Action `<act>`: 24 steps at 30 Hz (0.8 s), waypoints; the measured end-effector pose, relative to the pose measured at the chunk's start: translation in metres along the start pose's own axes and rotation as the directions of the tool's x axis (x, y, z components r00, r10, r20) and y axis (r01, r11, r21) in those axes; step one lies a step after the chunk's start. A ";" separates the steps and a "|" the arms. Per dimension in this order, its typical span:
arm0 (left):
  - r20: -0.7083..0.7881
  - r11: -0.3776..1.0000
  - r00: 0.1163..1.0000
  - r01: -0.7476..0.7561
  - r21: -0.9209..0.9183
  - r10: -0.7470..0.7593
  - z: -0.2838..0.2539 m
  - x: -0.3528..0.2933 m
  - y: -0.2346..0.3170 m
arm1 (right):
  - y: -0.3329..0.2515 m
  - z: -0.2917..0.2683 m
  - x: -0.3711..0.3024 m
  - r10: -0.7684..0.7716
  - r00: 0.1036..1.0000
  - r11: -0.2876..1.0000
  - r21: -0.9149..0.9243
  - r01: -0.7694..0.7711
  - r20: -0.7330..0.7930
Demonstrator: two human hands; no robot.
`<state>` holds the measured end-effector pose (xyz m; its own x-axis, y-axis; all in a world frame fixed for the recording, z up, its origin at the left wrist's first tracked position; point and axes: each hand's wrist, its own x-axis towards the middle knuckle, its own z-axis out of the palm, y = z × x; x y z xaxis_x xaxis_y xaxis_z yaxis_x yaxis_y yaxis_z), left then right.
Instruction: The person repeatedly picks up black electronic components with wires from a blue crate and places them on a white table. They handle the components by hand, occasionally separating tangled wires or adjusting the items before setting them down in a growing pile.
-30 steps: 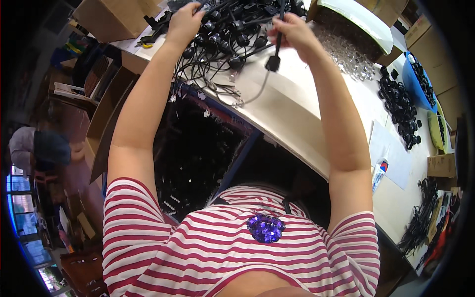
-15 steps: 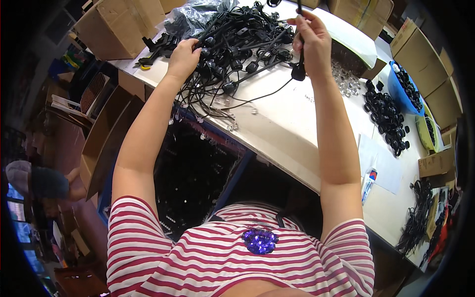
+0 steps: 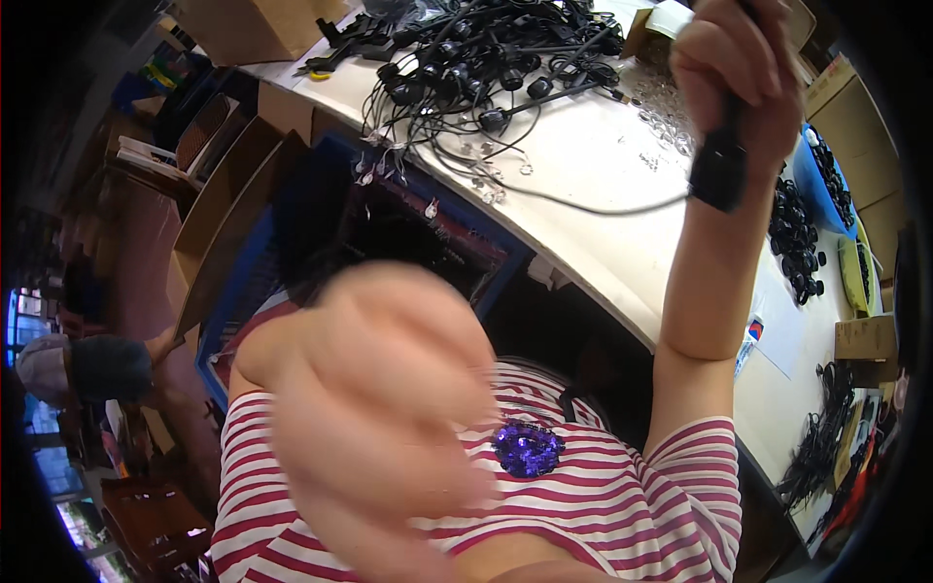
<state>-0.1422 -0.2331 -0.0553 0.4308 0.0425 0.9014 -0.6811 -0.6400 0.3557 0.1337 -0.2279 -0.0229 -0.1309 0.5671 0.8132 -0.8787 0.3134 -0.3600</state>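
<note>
My right hand (image 3: 731, 60), raised over the table's right part, is closed around a black rod-like stem. From its lower end hangs a black plug-like block (image 3: 719, 175), with a thin dark cable (image 3: 603, 210) running left toward the pile. Close to the camera, in front of my striped shirt, my left hand (image 3: 389, 389) looks large and smeared by motion; its fingers appear curled, and whatever they may hold does not show. A tangled heap of black cabled parts (image 3: 496, 68) lies at the far side of the table (image 3: 573, 146).
Clear small pieces (image 3: 666, 121) lie near my right hand. To the right are black round caps (image 3: 795, 238), a blue basin (image 3: 824, 185), a yellow basin (image 3: 855, 277) and a tube (image 3: 749, 342). A cardboard flap (image 3: 233, 194) stands at the left. A person (image 3: 102, 369) sits farther left.
My left hand has left the pile and come up close to the camera. My right hand has moved right and nearer with the black cabled part, drawing its cable along.
</note>
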 end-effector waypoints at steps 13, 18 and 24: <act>-0.024 0.978 0.998 -0.045 0.205 0.051 0.058 -0.019 0.019 | 0.057 0.077 -0.083 0.105 0.710 0.101 -0.702 -0.705 -0.697; 0.092 0.573 0.883 0.216 0.791 -0.460 0.053 -0.030 0.009 | 0.078 0.087 -0.128 0.207 0.947 -0.577 -0.812 -0.084 -0.245; 0.111 0.478 0.466 0.869 0.132 -0.878 0.064 -0.083 -0.005 | 0.090 0.115 -0.153 0.177 0.983 -0.747 -0.656 0.107 -0.042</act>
<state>-0.1369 -0.2821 -0.1481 0.8643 0.4965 0.0802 0.1269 -0.3696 0.9205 0.0219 -0.3744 -0.1270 -0.2653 0.6447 0.7169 0.9438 0.3258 0.0562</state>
